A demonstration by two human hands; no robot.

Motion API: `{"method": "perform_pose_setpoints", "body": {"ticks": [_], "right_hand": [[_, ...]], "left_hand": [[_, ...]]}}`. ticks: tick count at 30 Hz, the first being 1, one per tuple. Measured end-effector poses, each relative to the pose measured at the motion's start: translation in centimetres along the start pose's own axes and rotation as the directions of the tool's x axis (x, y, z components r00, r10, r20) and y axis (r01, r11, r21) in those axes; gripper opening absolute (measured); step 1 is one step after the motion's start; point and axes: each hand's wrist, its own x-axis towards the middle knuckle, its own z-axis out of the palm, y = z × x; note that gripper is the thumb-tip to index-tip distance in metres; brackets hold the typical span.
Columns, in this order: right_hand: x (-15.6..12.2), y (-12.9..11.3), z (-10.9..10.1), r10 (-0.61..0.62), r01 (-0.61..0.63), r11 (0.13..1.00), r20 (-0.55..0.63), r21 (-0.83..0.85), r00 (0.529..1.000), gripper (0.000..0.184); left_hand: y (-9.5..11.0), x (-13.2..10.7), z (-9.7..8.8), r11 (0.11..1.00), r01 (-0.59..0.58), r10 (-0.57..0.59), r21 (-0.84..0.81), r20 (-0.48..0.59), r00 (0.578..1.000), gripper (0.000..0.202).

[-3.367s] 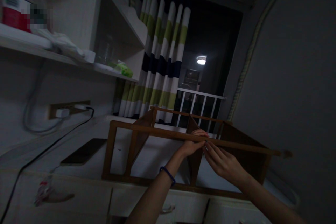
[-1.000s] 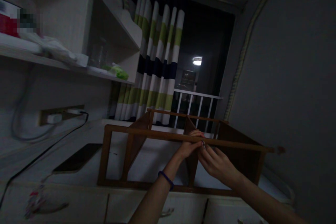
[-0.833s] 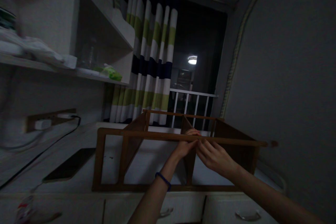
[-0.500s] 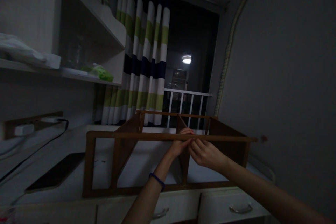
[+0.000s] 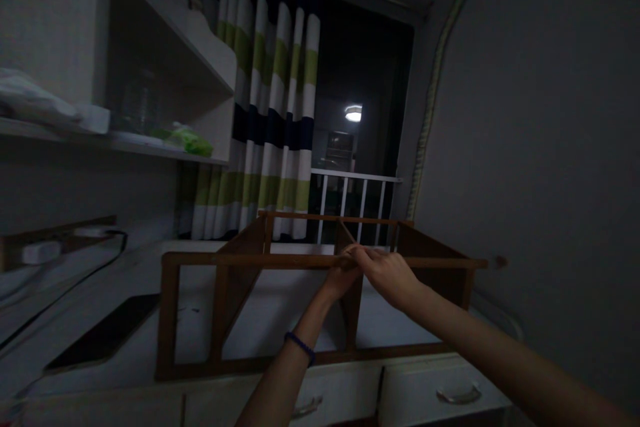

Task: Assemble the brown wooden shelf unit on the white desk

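Note:
A brown wooden shelf frame lies on its side on the white desk, its long front rail running across in front of me. My left hand is wrapped round this rail from below, near the middle divider; a blue beaded bracelet circles that wrist. Over the top of the rail at the same spot, my right hand has its fingers closed and bent down, touching the left hand's fingers. Whatever lies between the right fingertips is hidden.
A dark flat tablet-like slab lies on the desk at left, near a power strip with cables. A white wall shelf overhangs the left side. Drawers with metal handles are below; a striped curtain hangs behind.
My right hand has shifted up and slightly left, from the front of the rail to over its top. The left hand keeps its place, and the shelf frame stays put.

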Motion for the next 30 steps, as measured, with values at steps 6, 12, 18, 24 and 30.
{"method": "perform_pose_setpoints", "body": {"ticks": [6,12,18,24,30], "right_hand": [[0.0,1.0,0.3,0.177,-0.170,0.982,-0.071,0.087,0.982,0.031],[-0.9,2.4,0.8,0.115,-0.113,0.993,-0.156,0.020,0.981,0.026],[-3.6,3.4,2.2,0.077,-0.090,0.994,-0.208,-0.056,0.975,0.029],[-5.9,3.0,3.6,-0.029,0.001,0.989,-0.187,-0.149,0.982,0.029],[-6.0,1.8,4.1,-0.059,0.026,0.986,-0.195,-0.166,0.979,0.024]], "left_hand": [[1.3,-0.2,0.2,0.996,0.071,-0.071,-0.059,-0.006,0.997,0.030],[0.9,-0.3,0.3,0.992,0.056,-0.062,-0.116,-0.044,0.997,0.026],[0.4,-0.5,0.1,0.998,-0.026,0.025,-0.053,-0.013,1.000,0.021],[0.7,-0.6,0.1,0.998,-0.060,0.060,-0.017,0.010,0.998,0.022],[0.9,-0.6,0.0,0.998,-0.054,0.054,0.016,0.012,0.998,0.022]]}}
